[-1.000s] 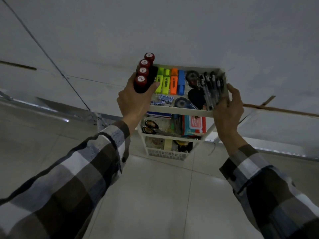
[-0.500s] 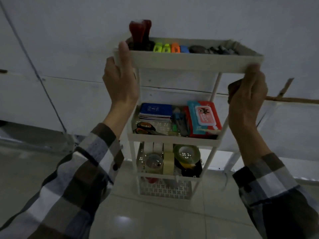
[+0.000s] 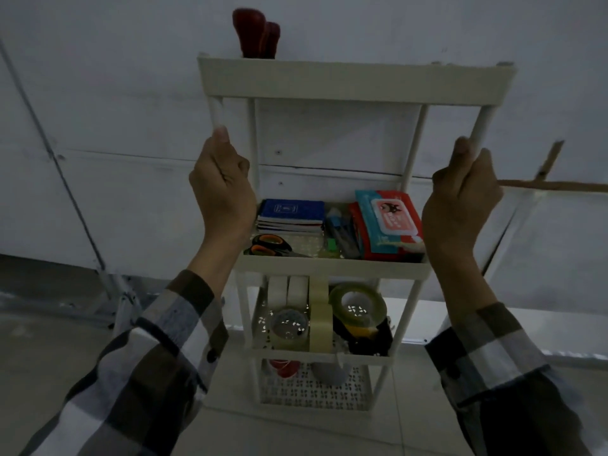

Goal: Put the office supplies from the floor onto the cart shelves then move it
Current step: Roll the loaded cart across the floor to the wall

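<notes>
A white multi-tier cart [image 3: 355,81] stands in front of me, loaded. My left hand [image 3: 222,189] grips its front left post below the top tray. My right hand [image 3: 462,195] grips the front right post at the same height. Red-capped markers [image 3: 256,36] poke above the top tray. The second shelf holds blue notebooks [image 3: 291,213], orange-handled scissors [image 3: 269,245] and a red and teal wipes pack [image 3: 388,222]. Tape rolls [image 3: 357,307] fill the third shelf. The perforated bottom shelf holds something red, partly hidden.
A white panelled wall [image 3: 131,126] stands close behind the cart. A wooden strip [image 3: 552,184] runs along it at the right. Grey tiled floor [image 3: 296,432] lies under and in front of the cart. A metal frame leg [image 3: 121,291] stands at lower left.
Both hands slid down from the top tray's rim to the front posts below it. My viewpoint dropped, so the cart is now seen from the front instead of from above.
</notes>
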`<state>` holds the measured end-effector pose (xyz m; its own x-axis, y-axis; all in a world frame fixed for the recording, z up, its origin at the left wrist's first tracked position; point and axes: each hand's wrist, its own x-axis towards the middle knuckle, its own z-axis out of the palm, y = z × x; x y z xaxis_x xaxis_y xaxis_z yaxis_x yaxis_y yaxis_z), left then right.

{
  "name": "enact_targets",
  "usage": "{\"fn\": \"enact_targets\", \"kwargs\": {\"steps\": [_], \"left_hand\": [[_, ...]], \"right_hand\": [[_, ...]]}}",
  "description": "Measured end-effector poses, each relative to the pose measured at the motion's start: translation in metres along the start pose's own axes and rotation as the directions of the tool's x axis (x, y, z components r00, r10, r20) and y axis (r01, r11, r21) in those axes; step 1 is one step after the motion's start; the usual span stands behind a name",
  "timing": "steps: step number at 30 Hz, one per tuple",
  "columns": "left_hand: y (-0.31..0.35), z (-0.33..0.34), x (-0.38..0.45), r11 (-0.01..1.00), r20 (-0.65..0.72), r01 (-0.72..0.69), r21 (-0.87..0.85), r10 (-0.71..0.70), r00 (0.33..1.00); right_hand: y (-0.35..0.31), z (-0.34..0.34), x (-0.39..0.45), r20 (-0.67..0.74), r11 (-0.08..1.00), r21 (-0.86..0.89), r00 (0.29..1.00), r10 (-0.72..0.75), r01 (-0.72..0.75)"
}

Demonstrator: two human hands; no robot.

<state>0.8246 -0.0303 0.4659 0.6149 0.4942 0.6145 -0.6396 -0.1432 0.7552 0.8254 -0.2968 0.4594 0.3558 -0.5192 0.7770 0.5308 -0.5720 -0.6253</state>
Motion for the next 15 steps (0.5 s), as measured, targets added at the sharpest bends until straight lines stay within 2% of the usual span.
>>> {"fn": "enact_targets", "kwargs": {"steps": [5,7,10,12,15], "left_hand": [[-0.011,-0.017,-0.021,0.990,0.083,-0.037,0.136,0.026,0.996],[-0.025,-0.031,-0.050,0.976,0.112,-0.011,0.219,-0.014,0.994],[-0.059,-0.067,-0.114,0.921,0.117,0.075,0.383,-0.129,0.985],[-0.081,-0.091,-0.147,0.871,0.139,0.098,0.482,-0.187,0.973],[-0.108,-0.111,-0.158,0.847,0.283,0.077,0.526,-0.259,0.923]], "right_hand": [[0.004,-0.020,-0.014,0.171,1.000,-0.008,0.985,-0.004,0.005],[0.015,-0.039,-0.033,0.275,0.999,-0.029,0.960,0.044,-0.038],[0.041,-0.075,-0.084,0.450,0.976,-0.102,0.866,0.217,-0.191],[0.059,-0.094,-0.115,0.558,0.963,-0.231,0.792,0.248,-0.138],[0.078,-0.100,-0.135,0.652,0.945,-0.326,0.715,0.250,-0.034]]}}
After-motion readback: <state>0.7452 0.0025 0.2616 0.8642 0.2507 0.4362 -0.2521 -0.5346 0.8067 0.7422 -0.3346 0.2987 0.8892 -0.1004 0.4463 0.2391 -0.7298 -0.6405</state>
